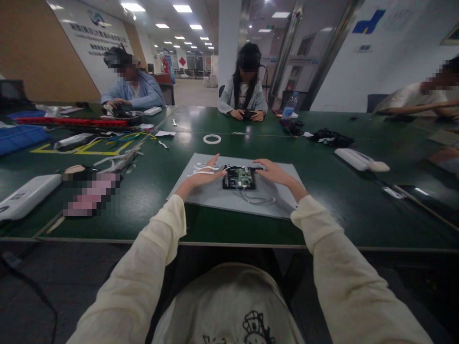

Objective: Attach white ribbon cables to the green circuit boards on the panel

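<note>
A black device with an exposed green circuit board [245, 177] lies on a grey mat [215, 200] in front of me. Beside its left edge is my left hand [205, 177], fingers spread, with white strips [208, 167] lying near them. My right hand [274, 172] is at the device's right side, its fingers apart and nothing held. Whether either hand touches the device is hard to tell. A grey cable [253, 199] runs from the device's lower edge over the mat.
Beyond the mat lies a white ring [212, 139]. Cables, a blue tray [21, 138] and a white case [30, 196] are on the left; another white device [353, 158] is on the right. Several people sit around the green table [150, 191].
</note>
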A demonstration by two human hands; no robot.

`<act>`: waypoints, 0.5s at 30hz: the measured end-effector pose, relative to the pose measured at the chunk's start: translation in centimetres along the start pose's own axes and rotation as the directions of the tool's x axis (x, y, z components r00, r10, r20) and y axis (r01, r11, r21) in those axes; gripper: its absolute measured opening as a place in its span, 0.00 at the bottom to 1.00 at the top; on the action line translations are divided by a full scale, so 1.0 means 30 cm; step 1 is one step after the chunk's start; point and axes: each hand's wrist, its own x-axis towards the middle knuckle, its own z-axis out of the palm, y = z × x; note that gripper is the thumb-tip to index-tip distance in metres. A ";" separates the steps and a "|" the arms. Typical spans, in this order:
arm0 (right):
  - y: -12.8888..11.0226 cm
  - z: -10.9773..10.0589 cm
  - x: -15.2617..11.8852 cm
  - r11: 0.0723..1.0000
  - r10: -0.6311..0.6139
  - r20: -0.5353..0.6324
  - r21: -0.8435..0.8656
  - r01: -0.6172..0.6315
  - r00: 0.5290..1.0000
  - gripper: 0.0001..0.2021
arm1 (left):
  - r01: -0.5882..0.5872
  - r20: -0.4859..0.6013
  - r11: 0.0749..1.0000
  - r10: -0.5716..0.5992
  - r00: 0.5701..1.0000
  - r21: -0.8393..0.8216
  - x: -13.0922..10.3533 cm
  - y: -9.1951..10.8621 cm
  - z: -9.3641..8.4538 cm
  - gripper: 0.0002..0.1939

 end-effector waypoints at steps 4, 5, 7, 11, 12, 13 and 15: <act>0.021 0.045 -0.023 0.995 -0.095 0.071 0.011 0.095 0.993 0.20 | -0.012 0.019 1.000 0.012 1.000 0.007 -0.015 -0.001 0.001 0.46; 0.023 0.048 -0.028 0.994 -0.106 0.067 0.011 0.106 0.992 0.19 | -0.007 0.022 1.000 0.007 1.000 0.013 -0.019 0.000 0.001 0.45; 0.026 0.048 -0.034 0.994 -0.112 0.049 0.006 0.112 0.992 0.19 | 0.007 0.021 1.000 -0.008 1.000 0.026 -0.029 0.005 0.002 0.44; 0.028 0.043 -0.039 0.996 -0.093 -0.001 -0.015 0.093 0.996 0.17 | 0.031 -0.003 0.998 -0.031 1.000 0.059 -0.047 0.022 0.006 0.42; 0.028 0.042 -0.040 0.996 -0.090 -0.018 -0.017 0.090 0.996 0.16 | 0.033 -0.005 0.997 -0.033 0.999 0.070 -0.050 0.027 0.008 0.41; 0.028 0.041 -0.041 0.996 -0.089 -0.034 -0.018 0.089 0.995 0.16 | 0.037 -0.008 0.996 -0.037 0.999 0.084 -0.052 0.032 0.010 0.41; 0.026 0.040 -0.043 0.996 -0.091 -0.052 -0.030 0.089 0.995 0.15 | 0.042 -0.018 0.991 -0.040 0.999 0.124 -0.055 0.044 0.015 0.41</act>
